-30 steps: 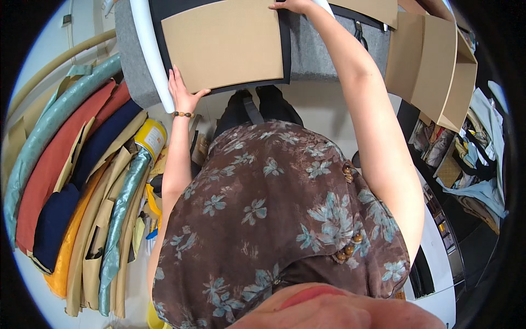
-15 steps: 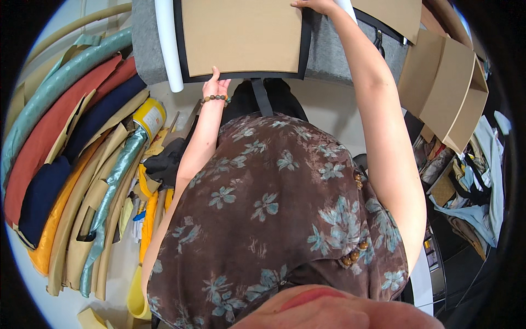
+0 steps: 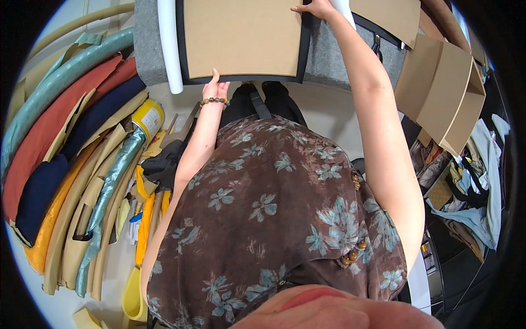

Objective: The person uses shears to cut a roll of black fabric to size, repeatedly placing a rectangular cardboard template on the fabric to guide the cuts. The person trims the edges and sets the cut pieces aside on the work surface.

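A tan cardboard sheet (image 3: 241, 38) lies flat on a slightly larger black sheet (image 3: 241, 75), whose border shows around it. My left hand (image 3: 215, 89) grips the near edge, thumb on top of the cardboard and fingers below the black border. At the right edge, my right hand (image 3: 319, 9) rests with its thumb stretched onto the cardboard. Its other fingers are apart and partly cut off by the picture's upper rim. White rolls flank the sheets: a left one (image 3: 170, 49) and a right one (image 3: 345, 12).
A grey felt-covered table (image 3: 148, 49) lies beneath the sheets. Rolls of coloured material (image 3: 49, 137) and a yellow can (image 3: 148, 118) crowd the left. To the right are a black-handled tool (image 3: 377, 46), an angular cardboard piece (image 3: 438, 88) and a heap of fabric scraps (image 3: 466, 186).
My right hand has slid slightly nearer along the right edge, and its fingers have spread more. My left hand keeps its hold on the near edge.
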`<state>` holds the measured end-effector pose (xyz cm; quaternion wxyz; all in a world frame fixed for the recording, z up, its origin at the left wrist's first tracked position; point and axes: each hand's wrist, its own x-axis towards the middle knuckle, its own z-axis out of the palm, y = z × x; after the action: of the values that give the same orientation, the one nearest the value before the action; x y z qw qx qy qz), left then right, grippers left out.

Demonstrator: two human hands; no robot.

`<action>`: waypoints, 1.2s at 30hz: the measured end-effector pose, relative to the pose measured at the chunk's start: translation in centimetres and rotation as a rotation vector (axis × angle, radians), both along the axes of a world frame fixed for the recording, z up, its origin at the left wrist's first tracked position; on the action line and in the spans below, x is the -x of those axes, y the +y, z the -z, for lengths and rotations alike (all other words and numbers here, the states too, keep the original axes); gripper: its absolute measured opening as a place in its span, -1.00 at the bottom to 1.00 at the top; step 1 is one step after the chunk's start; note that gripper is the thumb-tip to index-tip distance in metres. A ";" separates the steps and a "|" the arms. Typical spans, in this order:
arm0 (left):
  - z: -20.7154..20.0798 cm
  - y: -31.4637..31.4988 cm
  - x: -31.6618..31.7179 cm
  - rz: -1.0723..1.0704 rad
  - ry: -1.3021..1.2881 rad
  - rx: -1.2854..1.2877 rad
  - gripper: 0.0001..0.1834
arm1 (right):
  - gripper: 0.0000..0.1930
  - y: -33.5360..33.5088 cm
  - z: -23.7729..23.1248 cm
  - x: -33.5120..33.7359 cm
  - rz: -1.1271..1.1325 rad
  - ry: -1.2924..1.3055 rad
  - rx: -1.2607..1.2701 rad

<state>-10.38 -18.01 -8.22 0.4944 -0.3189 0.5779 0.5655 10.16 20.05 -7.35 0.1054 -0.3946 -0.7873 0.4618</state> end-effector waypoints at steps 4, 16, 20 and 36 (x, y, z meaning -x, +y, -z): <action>0.1 -0.3 0.0 0.016 0.003 -0.014 -0.40 | -0.41 0.0 0.1 -0.1 -0.003 0.020 -0.007; 0.0 -0.8 0.3 0.054 0.017 0.037 -0.44 | -0.42 -0.3 -0.6 0.1 -0.032 -0.008 -0.063; -1.5 -1.4 0.5 0.078 0.521 0.433 -0.58 | -0.43 -0.7 -1.0 -0.1 -0.010 -0.019 -0.043; 0.4 -1.7 4.9 -0.002 0.553 0.159 -0.76 | -0.46 -0.4 -0.4 0.2 -0.035 -0.058 -0.098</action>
<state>-15.26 -19.73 -8.65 0.2909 -0.1910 0.7329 0.5846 9.96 19.61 -6.96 0.0935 -0.3885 -0.8185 0.4128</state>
